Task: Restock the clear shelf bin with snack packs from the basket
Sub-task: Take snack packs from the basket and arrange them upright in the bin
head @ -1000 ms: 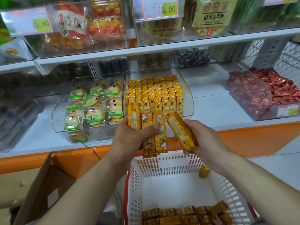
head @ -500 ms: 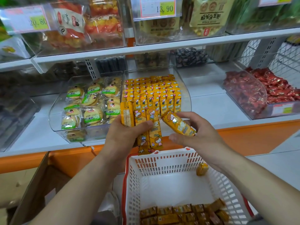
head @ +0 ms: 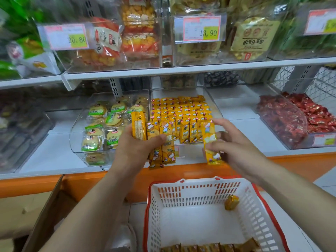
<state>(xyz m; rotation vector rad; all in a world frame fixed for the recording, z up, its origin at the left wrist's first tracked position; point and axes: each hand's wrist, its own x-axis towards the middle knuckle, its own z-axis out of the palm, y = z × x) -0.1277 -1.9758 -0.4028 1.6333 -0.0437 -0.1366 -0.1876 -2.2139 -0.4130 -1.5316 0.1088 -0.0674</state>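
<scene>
A white, orange-edged shop shelf [head: 254, 128] bears the clear plastic bin [head: 192, 151]. The left hand [head: 132, 148] grips yellow snack packs [head: 153, 130]; the right hand [head: 236, 148] pinches a single pack [head: 209, 135].

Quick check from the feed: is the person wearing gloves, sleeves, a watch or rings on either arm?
No. The left hand and right hand are both bare, with no gloves, and no ring or watch shows on them. The left forearm and right forearm are uncovered right to the frame's edge. No sleeve, cuff or band is in view.
</scene>
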